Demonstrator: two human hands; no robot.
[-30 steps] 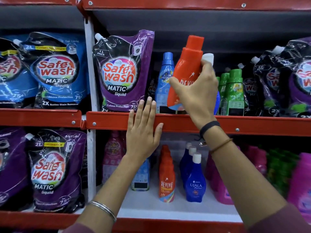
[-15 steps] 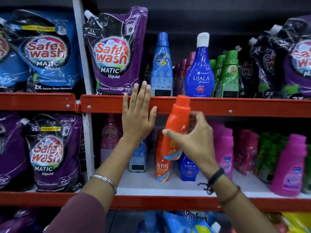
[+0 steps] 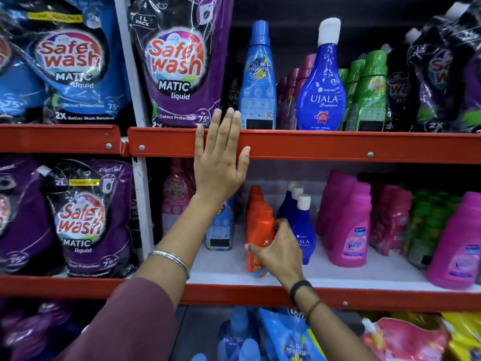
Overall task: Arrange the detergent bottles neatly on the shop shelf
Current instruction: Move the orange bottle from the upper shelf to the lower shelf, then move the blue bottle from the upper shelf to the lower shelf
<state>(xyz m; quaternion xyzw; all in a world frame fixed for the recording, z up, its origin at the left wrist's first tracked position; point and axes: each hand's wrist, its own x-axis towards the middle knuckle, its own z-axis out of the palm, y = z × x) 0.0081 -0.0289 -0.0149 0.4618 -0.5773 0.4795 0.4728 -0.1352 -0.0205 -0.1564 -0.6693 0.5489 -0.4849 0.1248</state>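
Note:
My right hand (image 3: pixel 279 250) grips an orange detergent bottle (image 3: pixel 259 238) standing at the front of a row of orange bottles on the white middle shelf (image 3: pixel 338 273). My left hand (image 3: pixel 221 162) lies flat and open against the red edge of the upper shelf (image 3: pixel 338 147), holding nothing. Just right of the orange row stand blue Ujala bottles (image 3: pixel 303 225) with white caps. On the upper shelf a tall light-blue bottle (image 3: pixel 257 79) and a larger blue Ujala bottle (image 3: pixel 324 82) stand at the front.
Pink bottles (image 3: pixel 350 225) and green bottles (image 3: pixel 426 220) fill the middle shelf to the right. Purple and blue Safewash pouches (image 3: pixel 177 63) hang at the left. Green bottles (image 3: pixel 369 92) sit upper right. More pouches (image 3: pixel 291 340) lie on the bottom level.
My right hand carried the orange bottle down from the upper shelf to the middle shelf, into the orange row. My left hand stayed on the red shelf edge.

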